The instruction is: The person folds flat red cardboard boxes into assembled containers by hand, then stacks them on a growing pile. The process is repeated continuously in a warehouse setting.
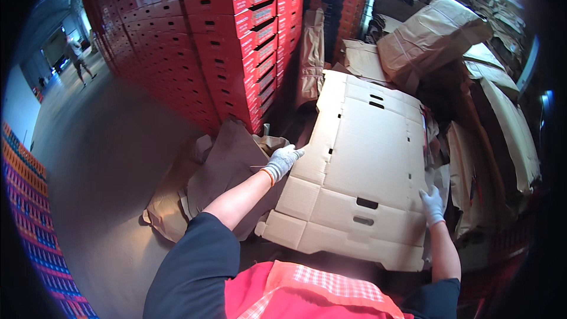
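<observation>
A large flat die-cut cardboard box blank (372,142), tan, with slots and creased flaps, lies in front of me. I cannot tell if it is one sheet or a stack. Its left edge is gripped by my left hand (283,163), in a grey-white glove with an orange cuff. My right hand (433,205), gloved alike, grips the opposite edge, its fingers partly hidden by the board. Beside my left hand lies a brown paper sheet (227,162), crumpled over other wrapping.
Tall stacks of red cartons (218,41) rise ahead to the left. A paper-wrapped bundle (434,38) leans beyond the blank, with more wrapped bundles (508,124) on the right. Orange and purple crates (35,218) stand far left. Another person (77,56) is in the distance.
</observation>
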{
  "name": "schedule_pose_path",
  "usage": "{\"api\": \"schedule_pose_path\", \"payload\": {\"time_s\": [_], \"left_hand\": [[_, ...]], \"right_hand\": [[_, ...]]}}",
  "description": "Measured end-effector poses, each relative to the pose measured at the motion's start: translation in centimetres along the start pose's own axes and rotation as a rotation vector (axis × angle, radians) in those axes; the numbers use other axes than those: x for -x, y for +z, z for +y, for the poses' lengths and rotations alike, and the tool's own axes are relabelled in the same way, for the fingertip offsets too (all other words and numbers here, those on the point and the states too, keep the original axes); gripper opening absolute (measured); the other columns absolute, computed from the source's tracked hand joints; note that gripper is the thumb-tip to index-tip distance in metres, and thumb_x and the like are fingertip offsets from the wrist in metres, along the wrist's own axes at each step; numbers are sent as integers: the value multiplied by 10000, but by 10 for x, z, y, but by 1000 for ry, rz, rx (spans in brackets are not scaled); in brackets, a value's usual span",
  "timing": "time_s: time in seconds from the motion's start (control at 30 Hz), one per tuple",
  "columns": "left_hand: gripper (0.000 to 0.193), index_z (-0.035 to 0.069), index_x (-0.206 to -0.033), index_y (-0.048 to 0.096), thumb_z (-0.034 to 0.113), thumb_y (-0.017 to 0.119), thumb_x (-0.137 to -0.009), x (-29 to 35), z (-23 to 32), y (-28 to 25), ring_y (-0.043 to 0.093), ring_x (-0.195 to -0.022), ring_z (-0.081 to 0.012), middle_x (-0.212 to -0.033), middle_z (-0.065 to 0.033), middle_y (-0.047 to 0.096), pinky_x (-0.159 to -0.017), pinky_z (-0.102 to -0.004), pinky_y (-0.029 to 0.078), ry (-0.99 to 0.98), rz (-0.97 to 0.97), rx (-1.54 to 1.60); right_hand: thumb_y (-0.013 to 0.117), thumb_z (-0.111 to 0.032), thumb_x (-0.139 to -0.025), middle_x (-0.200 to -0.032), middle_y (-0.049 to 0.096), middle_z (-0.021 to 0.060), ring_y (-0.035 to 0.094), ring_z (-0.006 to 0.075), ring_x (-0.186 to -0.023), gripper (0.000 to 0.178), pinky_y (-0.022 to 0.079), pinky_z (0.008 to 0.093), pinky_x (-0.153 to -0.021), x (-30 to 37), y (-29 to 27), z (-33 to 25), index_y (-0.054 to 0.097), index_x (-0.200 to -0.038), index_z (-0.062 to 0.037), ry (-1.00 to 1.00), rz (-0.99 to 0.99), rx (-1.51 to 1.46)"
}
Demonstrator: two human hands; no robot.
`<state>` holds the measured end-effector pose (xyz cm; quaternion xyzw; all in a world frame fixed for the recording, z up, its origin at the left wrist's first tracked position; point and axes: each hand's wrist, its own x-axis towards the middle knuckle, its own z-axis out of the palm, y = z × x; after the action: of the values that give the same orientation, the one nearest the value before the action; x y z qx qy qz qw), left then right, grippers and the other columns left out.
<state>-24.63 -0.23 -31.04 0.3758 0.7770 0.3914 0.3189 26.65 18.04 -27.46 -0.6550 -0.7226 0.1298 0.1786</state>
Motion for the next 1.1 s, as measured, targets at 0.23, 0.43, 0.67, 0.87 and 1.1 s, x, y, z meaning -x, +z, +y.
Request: {"api": "schedule_pose_path", "payload": {"time_s": [0.23,0.43,0.67,0.87,1.1], "left_hand": [[376,11,-1166,677,282,672,-906,18,21,6,698,-914,-292,-1040,-151,719,-856,-401,554,-218,-410,838],[858,-21,-1556,145,387,558,-925,83,109,162,182,-1497,-388,-1616,-276,113,-1198,-545,158,168,129,-350],[565,40,-1465,427,151,537,-922,60,49,52,547,-1241,-366,-1399,-224,530,-1073,-426,416,870,404,-232],[442,118,-1152,646,130,698,-713,91,55,-19,562,-1231,-274,-1230,-58,642,-1052,-479,425,1327,-385,-879],[276,76,-734,653,310,706,-870,93,152,14,600,-602,-336,-646,-130,601,-570,-415,482,1127,61,-374]], "right_hand": [[678,-230,-894,-1082,698,110,668,200,-942,406,532,334,-894,-1,-46,22,635,-1226,1,327,-665,-1111],[683,-231,-843,-1377,545,207,430,325,-1374,631,182,437,-1205,84,67,-116,484,-1397,-7,-441,229,-39],[542,-9,-883,-1314,594,159,518,356,-1282,420,367,502,-1108,46,-30,-61,597,-1292,-84,-813,103,-537],[721,-116,-700,-1181,662,58,605,267,-1162,389,477,452,-966,71,-108,-10,659,-1083,-146,-1472,-231,404],[801,8,-705,-1007,615,109,643,236,-800,550,524,311,-672,77,-107,-76,591,-1207,-66,-930,284,-384]]}}
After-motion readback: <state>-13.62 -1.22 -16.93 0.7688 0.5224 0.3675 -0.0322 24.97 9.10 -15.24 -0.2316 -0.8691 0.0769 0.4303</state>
